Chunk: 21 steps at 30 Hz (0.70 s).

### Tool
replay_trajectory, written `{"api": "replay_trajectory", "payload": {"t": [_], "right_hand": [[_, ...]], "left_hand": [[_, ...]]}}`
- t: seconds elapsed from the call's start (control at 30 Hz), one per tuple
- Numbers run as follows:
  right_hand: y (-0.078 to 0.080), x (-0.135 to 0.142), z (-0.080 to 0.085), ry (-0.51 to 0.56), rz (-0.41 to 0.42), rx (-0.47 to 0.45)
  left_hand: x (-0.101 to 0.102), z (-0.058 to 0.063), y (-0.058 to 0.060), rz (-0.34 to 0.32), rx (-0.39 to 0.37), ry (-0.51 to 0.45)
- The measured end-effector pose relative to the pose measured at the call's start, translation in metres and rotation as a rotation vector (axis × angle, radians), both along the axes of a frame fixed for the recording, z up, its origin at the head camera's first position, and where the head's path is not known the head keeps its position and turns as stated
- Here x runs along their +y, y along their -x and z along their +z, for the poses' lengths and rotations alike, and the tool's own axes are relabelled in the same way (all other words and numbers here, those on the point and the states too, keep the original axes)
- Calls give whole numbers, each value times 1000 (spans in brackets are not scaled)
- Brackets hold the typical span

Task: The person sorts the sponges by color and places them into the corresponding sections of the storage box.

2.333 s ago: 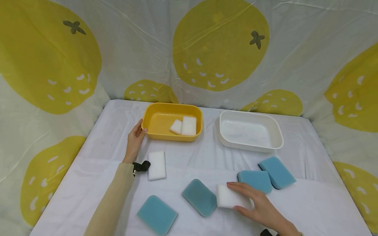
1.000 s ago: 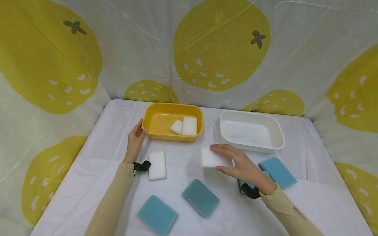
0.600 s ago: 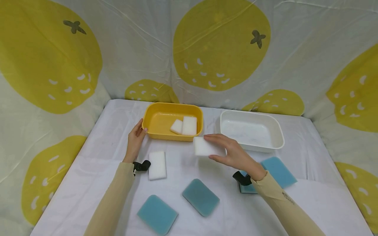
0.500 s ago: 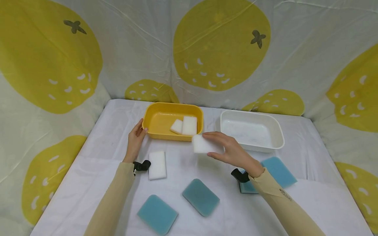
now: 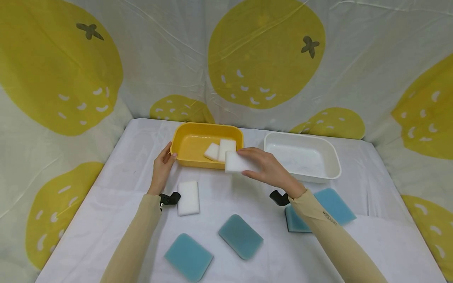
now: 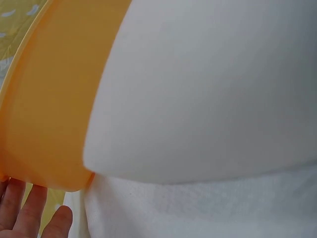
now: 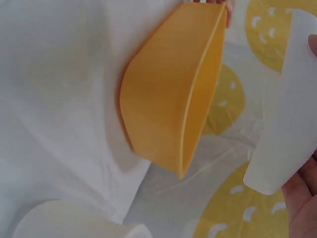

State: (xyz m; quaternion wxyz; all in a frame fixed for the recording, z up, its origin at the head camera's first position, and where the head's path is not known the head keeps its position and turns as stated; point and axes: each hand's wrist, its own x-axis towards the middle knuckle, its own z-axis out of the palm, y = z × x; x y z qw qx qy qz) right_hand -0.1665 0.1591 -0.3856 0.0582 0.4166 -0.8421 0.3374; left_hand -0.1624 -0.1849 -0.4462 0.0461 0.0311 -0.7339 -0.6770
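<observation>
My right hand [image 5: 270,169] pinches a white sponge [image 5: 234,162] between thumb and fingers, above the front right corner of a yellow basin [image 5: 196,162]. Two white sponges [image 5: 227,147] lie inside that basin on its right side. My left hand [image 5: 162,168] rests against the basin's left end, its fingers [image 6: 34,203] fairly straight. Beside the left wrist a further white sponge [image 5: 188,198] lies flat on the cloth, filling much of the left wrist view. The right wrist view has the held sponge [image 7: 285,109] tilted, with the basin's outer wall [image 7: 158,94] beyond it.
A white basin [image 5: 301,176] stands right of the yellow one, with nothing in it. Two blue sponges [image 5: 188,257] lie apart at the front. Two more blue sponges [image 5: 334,206] lie at the right, partly under the right forearm. Lemon-print cloth walls [image 5: 170,63] enclose the table.
My right hand has picked up the white sponge from beside the blue ones and carried it forward and left to the yellow basin's rim. The left hand has stayed put.
</observation>
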Motion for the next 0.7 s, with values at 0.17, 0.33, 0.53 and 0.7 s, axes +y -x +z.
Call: {"api": "replay_trajectory", "payload": {"t": [0.17, 0.33, 0.53, 0.7], "right_hand": [[11, -6, 4, -27, -18, -26], [22, -16, 7, -65, -42, -90], [32, -25, 7, -95, -68, -134], [40, -31, 5, -106, -73, -117]], "left_hand": [[0, 0, -1, -1, 0, -7], [1, 0, -1, -4, -6, -9], [-3, -9, 4, -5, 3, -27], [-6, -24, 10, 9, 23, -16]]}}
